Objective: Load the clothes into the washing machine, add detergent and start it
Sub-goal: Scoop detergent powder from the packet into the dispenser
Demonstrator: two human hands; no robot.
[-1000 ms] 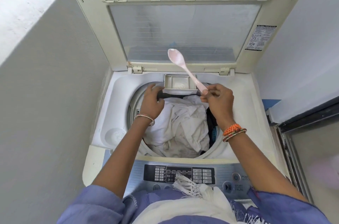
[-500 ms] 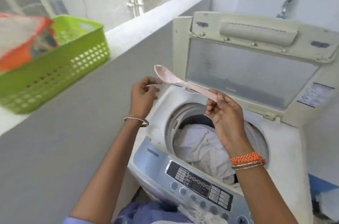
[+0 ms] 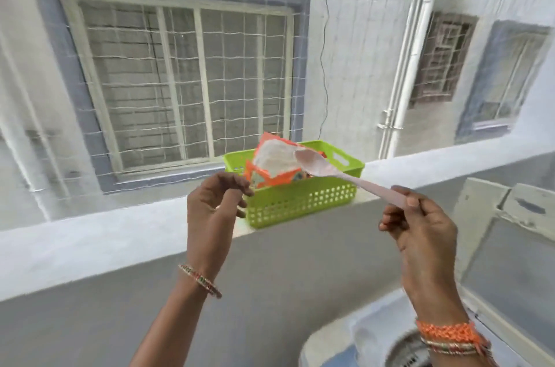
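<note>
While right hand (image 3: 420, 234) pinches spoon (image 3: 345, 177), left hand (image 3: 214, 204) curled, empty — washing machine (image 3: 375, 339) cut off

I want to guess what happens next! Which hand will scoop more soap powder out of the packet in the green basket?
Probably the right hand. It already pinches the pink spoon by its handle, with the bowl right by the open detergent packet in the green basket. The left hand holds nothing, close to the basket.

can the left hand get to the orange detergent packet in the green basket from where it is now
Probably yes. The left hand hovers empty beside the green perforated plastic basket, whose top is open, and the orange detergent packet sticks up above its rim. The pink plastic spoon approaches from the other side.
</note>
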